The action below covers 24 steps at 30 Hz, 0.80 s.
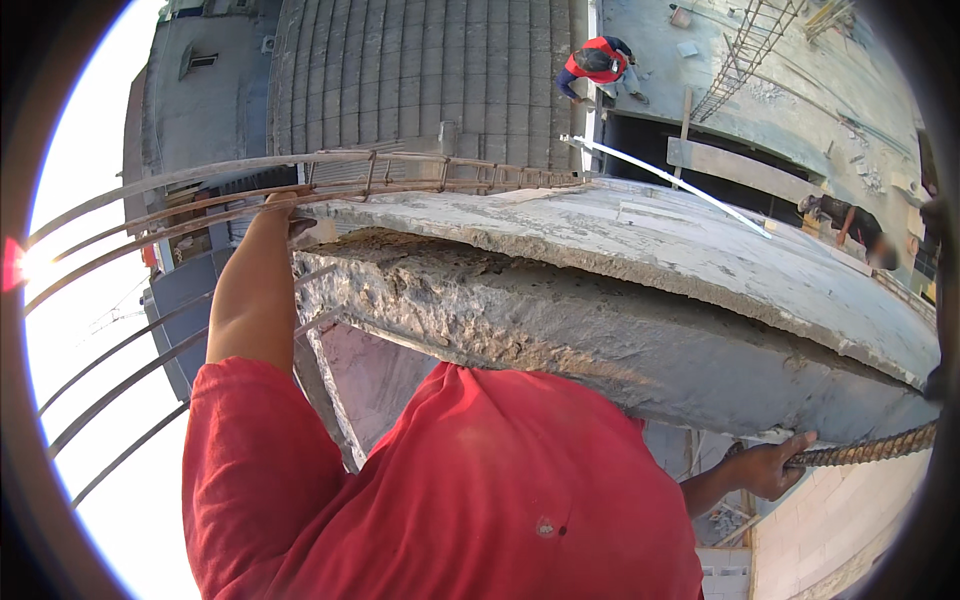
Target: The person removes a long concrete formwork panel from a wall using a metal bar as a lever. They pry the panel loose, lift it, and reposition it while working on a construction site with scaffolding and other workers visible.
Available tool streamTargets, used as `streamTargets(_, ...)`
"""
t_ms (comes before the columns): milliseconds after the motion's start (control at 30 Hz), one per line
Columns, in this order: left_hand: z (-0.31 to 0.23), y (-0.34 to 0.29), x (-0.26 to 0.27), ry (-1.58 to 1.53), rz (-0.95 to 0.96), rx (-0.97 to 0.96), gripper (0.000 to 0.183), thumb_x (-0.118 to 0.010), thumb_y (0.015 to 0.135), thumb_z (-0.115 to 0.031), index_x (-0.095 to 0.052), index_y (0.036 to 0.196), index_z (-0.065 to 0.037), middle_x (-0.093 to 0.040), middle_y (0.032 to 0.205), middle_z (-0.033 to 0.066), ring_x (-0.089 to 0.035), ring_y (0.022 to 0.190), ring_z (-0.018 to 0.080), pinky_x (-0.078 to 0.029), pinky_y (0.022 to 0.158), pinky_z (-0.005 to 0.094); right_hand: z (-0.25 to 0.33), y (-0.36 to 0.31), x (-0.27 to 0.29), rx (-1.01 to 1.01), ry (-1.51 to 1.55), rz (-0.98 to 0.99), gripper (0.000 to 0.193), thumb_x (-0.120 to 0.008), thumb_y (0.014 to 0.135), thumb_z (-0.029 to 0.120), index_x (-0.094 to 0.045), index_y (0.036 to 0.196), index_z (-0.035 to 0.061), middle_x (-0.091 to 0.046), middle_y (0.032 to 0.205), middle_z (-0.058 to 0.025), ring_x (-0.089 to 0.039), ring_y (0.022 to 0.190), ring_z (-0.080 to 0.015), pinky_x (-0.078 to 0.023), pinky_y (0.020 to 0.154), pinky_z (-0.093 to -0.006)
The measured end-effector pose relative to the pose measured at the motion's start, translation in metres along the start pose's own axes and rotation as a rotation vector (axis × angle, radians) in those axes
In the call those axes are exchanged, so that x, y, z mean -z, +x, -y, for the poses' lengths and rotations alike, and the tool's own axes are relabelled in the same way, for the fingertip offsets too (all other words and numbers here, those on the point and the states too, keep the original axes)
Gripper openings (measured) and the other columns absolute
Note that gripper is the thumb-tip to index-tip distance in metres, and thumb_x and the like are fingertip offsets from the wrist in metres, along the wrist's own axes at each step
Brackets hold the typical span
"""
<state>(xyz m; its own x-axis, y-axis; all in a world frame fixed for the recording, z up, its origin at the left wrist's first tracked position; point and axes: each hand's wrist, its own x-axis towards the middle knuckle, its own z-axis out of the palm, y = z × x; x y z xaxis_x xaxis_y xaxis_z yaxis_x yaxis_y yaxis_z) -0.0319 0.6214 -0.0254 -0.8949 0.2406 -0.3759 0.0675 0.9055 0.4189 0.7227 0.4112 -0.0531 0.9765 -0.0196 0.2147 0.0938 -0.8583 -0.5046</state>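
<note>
At the far left corner of the concrete slab (620, 240), my left hand (284, 203) closes around a rusty rebar (215, 212) of a tied bar cage. Part of its fingers is hidden behind the bar. My right hand (768, 468) is low on the right, below the slab's lower edge, closed on the end of a thick ribbed rebar (870, 446). That bar runs off to the right rim. Between my hands, the rough concrete beam face (520, 315) lies close against my red shirt, with a dark gap under the slab above it.
Several bare rebars (130, 378) stick out at the left. A white pipe (675, 178) lies slanted beyond the slab, near a dark opening (640, 140). A person in a red vest (600, 62) stands at the far edge; another person (850, 222) bends at the right. Ridged roofing (420, 80) lies far below.
</note>
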Motion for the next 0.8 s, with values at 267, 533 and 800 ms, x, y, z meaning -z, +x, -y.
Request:
streamTargets(267,0.018,0.023,0.035,0.69,0.322,-0.012,0.019,-0.065,0.087,-0.012,-0.069,0.106,-0.014,-0.065,0.084,0.0013,-0.061,0.069,0.0166,-0.05,0.054,0.0308,0.004,-0.006,-0.003,0.025,0.066,-0.04,0.057,-0.072,0.085,0.047,-0.067,0.101,-0.0071,-0.069,0.092,-0.0156,-0.065,0.083,-0.024,-0.054,0.072,-0.0357)
streamTargets(533,0.02,0.03,0.044,0.738,0.456,-0.201,0.013,-0.062,0.091,-0.021,-0.065,0.081,-0.012,-0.047,0.066,-0.0004,-0.04,0.048,0.0072,-0.031,0.038,0.0228,0.003,-0.008,-0.005,0.038,0.132,-0.036,0.058,-0.071,0.085,0.049,-0.069,0.092,-0.0082,-0.069,0.087,-0.0169,-0.065,0.08,-0.0263,-0.052,0.07,-0.0375)
streamTargets(800,-0.002,-0.016,0.018,0.505,0.2,0.02,0.013,-0.062,0.091,-0.023,-0.072,0.098,-0.02,-0.054,0.064,-0.0043,-0.04,0.043,0.0035,-0.028,0.033,0.0185,0.007,-0.007,-0.003,0.092,-0.016,-0.054,0.065,-0.069,0.085,0.055,-0.067,0.087,-0.0101,-0.067,0.08,-0.018,-0.063,0.074,-0.029,-0.052,0.069,-0.0393)
